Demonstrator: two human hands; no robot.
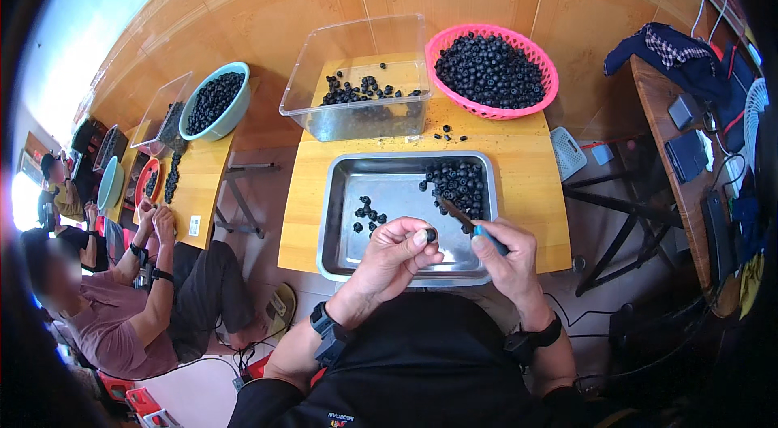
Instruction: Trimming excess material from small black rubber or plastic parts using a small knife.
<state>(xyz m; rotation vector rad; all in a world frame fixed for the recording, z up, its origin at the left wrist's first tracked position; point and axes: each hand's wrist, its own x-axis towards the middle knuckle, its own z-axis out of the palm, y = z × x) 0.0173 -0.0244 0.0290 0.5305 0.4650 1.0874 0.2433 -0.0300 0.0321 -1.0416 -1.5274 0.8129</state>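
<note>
Between the thumb and fingers of my left hand [389, 256] is a small black round nut-like piece [431, 234]. My right hand [512, 262] grips a knife [456, 215] by its blue handle, the blade slanting up and left over the tray. Both hands are above the near side of a shallow steel tray [344, 185]. Inside it, a heap of dark round pieces [455, 181] fills the far right corner, while a smaller loose group [369, 215] lies at the left. The knife tip is near the heap, apart from the held piece.
Behind the tray stand a clear plastic bin [356, 121] and a pink basket [553, 75] full of dark pieces. A few pieces [446, 133] lie loose on the wooden table [304, 221]. At left, another person [121, 298] works at a second table; a cluttered brown table [660, 116] stands right.
</note>
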